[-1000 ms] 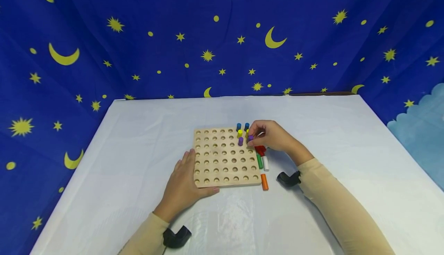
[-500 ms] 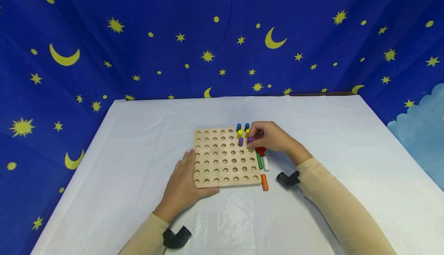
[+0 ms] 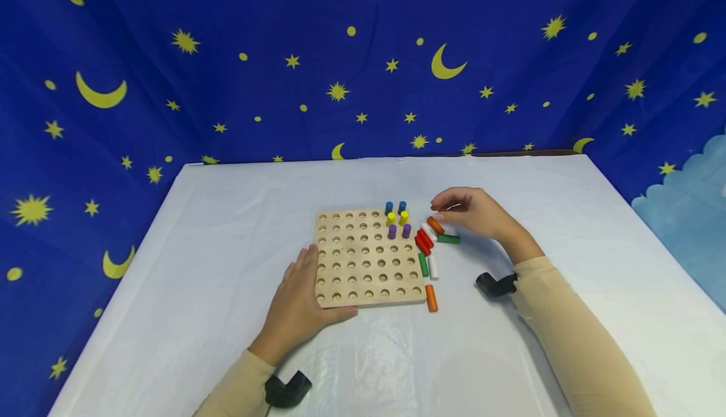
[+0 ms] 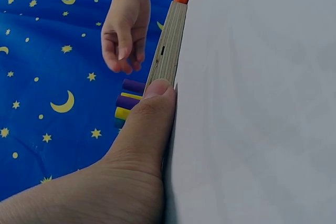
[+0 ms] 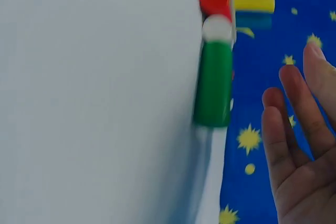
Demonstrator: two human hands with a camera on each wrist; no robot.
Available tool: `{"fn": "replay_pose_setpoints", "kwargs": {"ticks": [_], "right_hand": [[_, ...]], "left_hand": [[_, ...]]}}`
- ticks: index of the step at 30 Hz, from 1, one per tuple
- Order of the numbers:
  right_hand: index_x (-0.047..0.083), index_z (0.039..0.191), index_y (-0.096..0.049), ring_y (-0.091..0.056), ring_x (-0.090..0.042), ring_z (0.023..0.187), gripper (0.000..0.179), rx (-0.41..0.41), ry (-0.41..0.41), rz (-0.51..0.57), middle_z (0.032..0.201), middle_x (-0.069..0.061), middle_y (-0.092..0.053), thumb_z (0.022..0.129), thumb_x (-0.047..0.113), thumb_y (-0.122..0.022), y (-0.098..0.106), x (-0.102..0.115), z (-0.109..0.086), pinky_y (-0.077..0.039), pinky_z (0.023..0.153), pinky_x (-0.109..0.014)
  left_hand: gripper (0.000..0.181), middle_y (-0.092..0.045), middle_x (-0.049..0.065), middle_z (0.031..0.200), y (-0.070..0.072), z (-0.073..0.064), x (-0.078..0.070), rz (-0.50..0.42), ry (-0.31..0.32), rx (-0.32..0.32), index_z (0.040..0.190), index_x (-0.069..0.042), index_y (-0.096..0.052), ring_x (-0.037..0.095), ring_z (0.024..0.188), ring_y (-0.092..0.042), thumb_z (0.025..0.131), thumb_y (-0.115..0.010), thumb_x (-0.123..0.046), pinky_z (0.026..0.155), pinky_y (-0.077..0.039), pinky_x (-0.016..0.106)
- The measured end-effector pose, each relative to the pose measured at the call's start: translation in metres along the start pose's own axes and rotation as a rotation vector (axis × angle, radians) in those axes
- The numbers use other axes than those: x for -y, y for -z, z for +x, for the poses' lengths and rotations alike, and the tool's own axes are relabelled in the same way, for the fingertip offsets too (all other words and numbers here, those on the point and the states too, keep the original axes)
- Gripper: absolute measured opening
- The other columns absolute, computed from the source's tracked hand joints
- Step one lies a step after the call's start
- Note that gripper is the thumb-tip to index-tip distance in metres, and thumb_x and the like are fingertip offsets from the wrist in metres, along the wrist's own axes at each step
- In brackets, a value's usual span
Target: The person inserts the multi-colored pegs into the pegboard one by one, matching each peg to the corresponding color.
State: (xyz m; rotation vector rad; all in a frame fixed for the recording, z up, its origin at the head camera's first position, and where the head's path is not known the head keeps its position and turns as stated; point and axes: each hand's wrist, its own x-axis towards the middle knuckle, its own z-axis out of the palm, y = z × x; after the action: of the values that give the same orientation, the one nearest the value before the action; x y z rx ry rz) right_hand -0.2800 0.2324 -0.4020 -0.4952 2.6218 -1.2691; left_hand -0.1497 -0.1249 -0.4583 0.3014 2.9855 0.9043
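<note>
A square wooden pegboard (image 3: 360,272) lies on the table. In its far right corner stand pairs of blue pegs (image 3: 403,206), yellow pegs (image 3: 391,218) and purple pegs (image 3: 406,231). My left hand (image 3: 297,294) steadies the board's near left corner, fingers along the left side; the thumb (image 4: 149,114) presses the front edge in the left wrist view. Above the loose pegs, right of the board, hovers my right hand (image 3: 473,212), with loosely bent fingers and nothing in them. Beneath it lie an orange peg (image 3: 435,225) and a green peg (image 5: 212,82).
Along the board's right side lie red pegs (image 3: 423,241), a white peg (image 3: 433,267), another green peg (image 3: 423,264) and another orange peg (image 3: 432,298). White cloth covers the table (image 3: 238,215). A blue curtain (image 3: 255,77) with stars and moons hangs behind.
My right hand has let go of the purple peg, which now stands in the board beside the other purple one. The hand has moved right and up, uncovering loose pegs. The left hand stays put.
</note>
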Motion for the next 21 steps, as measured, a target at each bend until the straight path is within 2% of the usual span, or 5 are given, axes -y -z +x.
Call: {"fn": "replay_pose_setpoints", "kwargs": {"ticks": [5, 9, 14, 21], "right_hand": [[0.011, 0.117, -0.07, -0.063, -0.021, 0.11, 0.028, 0.019, -0.039, -0.036, 0.121, -0.006, -0.07, 0.091, 0.017, -0.073, 0.004, -0.01, -0.003, -0.055, 0.095, -0.031], [0.01, 0.117, -0.071, -0.063, -0.022, 0.105, 0.029, 0.034, -0.037, -0.077, 0.119, -0.006, -0.071, 0.089, 0.016, -0.075, 0.001, -0.012, -0.001, -0.054, 0.094, -0.036], [0.013, 0.115, -0.072, -0.061, -0.02, 0.098, 0.029, 0.046, -0.033, -0.123, 0.114, -0.003, -0.073, 0.087, 0.019, -0.078, -0.005, -0.013, 0.004, -0.053, 0.088, -0.036], [0.014, 0.114, -0.072, -0.059, -0.02, 0.096, 0.03, 0.055, -0.057, -0.162, 0.114, -0.003, -0.071, 0.085, 0.015, -0.078, -0.008, -0.013, 0.006, -0.052, 0.087, -0.034]], "left_hand": [[0.143, -0.017, 0.019, 0.165, -0.001, 0.0, 0.001, -0.001, 0.0, 0.0, 0.158, 0.001, -0.01, 0.034, 0.154, -0.015, 0.059, -0.079, -0.076, 0.126, -0.015, 0.051], [0.143, -0.017, 0.019, 0.165, 0.0, 0.0, 0.001, -0.001, -0.002, 0.0, 0.158, 0.001, -0.01, 0.034, 0.154, -0.014, 0.059, -0.079, -0.076, 0.126, -0.015, 0.051], [0.143, -0.016, 0.019, 0.165, 0.0, 0.0, 0.001, 0.002, -0.003, -0.001, 0.158, 0.001, -0.01, 0.034, 0.154, -0.014, 0.06, -0.079, -0.076, 0.126, -0.015, 0.052], [0.143, -0.018, 0.02, 0.165, -0.001, 0.0, 0.001, -0.003, -0.012, -0.015, 0.158, 0.002, -0.011, 0.034, 0.154, -0.015, 0.059, -0.079, -0.075, 0.126, -0.016, 0.052]]}}
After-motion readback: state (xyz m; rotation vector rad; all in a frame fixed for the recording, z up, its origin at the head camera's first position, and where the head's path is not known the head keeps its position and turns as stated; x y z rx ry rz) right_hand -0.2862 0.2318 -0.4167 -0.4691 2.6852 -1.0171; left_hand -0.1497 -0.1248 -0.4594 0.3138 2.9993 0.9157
